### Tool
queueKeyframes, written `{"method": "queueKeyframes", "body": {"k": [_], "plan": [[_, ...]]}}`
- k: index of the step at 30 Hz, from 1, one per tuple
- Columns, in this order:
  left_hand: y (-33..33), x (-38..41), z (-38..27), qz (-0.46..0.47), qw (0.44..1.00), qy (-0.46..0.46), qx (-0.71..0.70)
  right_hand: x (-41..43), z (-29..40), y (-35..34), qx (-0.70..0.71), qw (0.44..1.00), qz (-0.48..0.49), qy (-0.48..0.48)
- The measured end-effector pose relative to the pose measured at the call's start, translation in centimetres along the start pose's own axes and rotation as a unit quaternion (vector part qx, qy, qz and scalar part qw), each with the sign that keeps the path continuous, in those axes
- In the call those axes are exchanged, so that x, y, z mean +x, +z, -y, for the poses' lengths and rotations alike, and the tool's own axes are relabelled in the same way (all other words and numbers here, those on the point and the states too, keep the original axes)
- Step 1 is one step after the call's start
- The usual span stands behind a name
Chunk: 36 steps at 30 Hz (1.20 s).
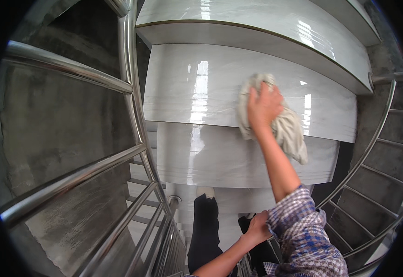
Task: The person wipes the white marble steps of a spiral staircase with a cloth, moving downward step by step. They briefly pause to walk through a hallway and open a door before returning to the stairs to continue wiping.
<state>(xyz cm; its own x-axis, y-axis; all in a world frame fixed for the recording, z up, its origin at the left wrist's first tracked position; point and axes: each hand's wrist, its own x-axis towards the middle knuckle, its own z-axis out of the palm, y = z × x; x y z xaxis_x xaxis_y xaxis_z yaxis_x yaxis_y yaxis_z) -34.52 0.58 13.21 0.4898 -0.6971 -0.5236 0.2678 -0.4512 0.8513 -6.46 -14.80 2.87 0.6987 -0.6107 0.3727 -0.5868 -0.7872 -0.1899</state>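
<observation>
A crumpled off-white cloth (289, 130) lies on a glossy pale marble-look stair tread (173, 86), right of its middle, and its loose end hangs over the tread's front edge. My right hand (265, 104) presses on this cloth from above, fingers spread over it and gripping its folds; the hand is slightly blurred. Lower down, my left hand (259, 225) rests by my bent knee in dark trousers, close to the rolled plaid sleeve of my right arm. The sleeve partly hides its fingers, and nothing can be made out in it.
Stainless steel railing posts and bars (135, 114) run along the left side of the stairs. A curved metal handrail (367, 155) with thin bars stands at the right. More glossy steps (239, 20) rise above the tread, and others descend below. One shoe (205, 192) is on a lower step.
</observation>
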Motion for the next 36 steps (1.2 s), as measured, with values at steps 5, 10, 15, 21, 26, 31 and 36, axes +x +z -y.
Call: {"method": "queueKeyframes", "body": {"k": [5,10,15,21,26,31,36], "plan": [[1.1,-0.3,3.7,0.069,0.971,0.018,-0.230,-0.8,19.1,0.1,0.234,0.951,0.159,-0.123],[2.0,-0.6,5.9,0.057,0.956,-0.039,-0.284,-5.4,22.2,-1.1,0.248,0.898,0.220,-0.289],[3.0,-1.3,5.5,0.036,0.986,-0.036,-0.156,-7.4,10.3,-2.9,0.300,0.893,0.154,-0.299],[3.8,0.2,-0.1,-0.012,0.994,0.033,0.100,-1.7,-13.9,-6.3,0.149,0.972,0.025,-0.179],[7.6,0.0,0.0,0.014,0.992,0.056,0.115,3.0,-30.3,-10.5,-0.028,0.990,0.071,0.117],[8.0,0.6,0.2,0.039,0.989,0.028,0.143,2.1,-26.2,-12.3,0.226,0.971,0.062,0.053],[8.1,1.9,-0.3,0.034,0.991,0.033,0.125,3.4,-20.7,-11.8,-0.023,0.987,-0.038,-0.153]]}}
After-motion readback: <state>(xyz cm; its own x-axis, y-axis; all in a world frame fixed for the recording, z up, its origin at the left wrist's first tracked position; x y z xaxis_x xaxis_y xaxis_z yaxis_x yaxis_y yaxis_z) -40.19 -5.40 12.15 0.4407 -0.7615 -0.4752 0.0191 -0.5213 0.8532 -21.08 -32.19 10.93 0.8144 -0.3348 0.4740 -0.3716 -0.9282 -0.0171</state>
